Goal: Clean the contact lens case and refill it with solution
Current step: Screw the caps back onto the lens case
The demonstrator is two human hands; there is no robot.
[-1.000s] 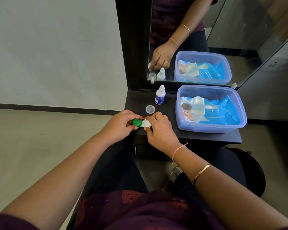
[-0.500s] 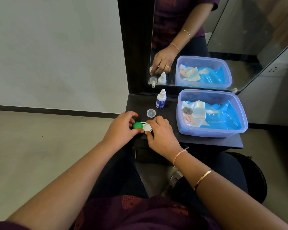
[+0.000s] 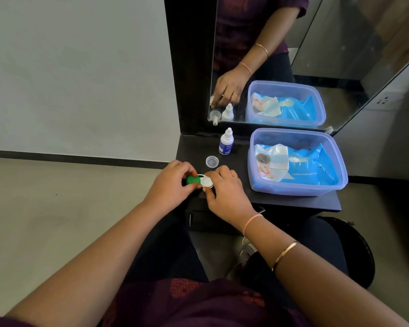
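Note:
A white contact lens case (image 3: 205, 181) lies at the near left edge of the dark shelf (image 3: 236, 152). My left hand (image 3: 169, 185) pinches its green cap (image 3: 192, 180) on the left well. My right hand (image 3: 224, 192) grips the case's white right well. A small white solution bottle (image 3: 226, 142) with a blue label stands upright behind them. A clear round cap (image 3: 212, 161) lies on the shelf between the bottle and my hands.
A translucent purple plastic tub (image 3: 295, 185) holding a blue pack of baby wipes (image 3: 295, 167) fills the shelf's right half. A mirror (image 3: 293, 55) stands behind the shelf. Drawers sit under the shelf, and my knees are below it.
Both hands have stayed on the lens case; my left fingers have shifted around the green cap. The bottle, the clear cap and the tub have not moved.

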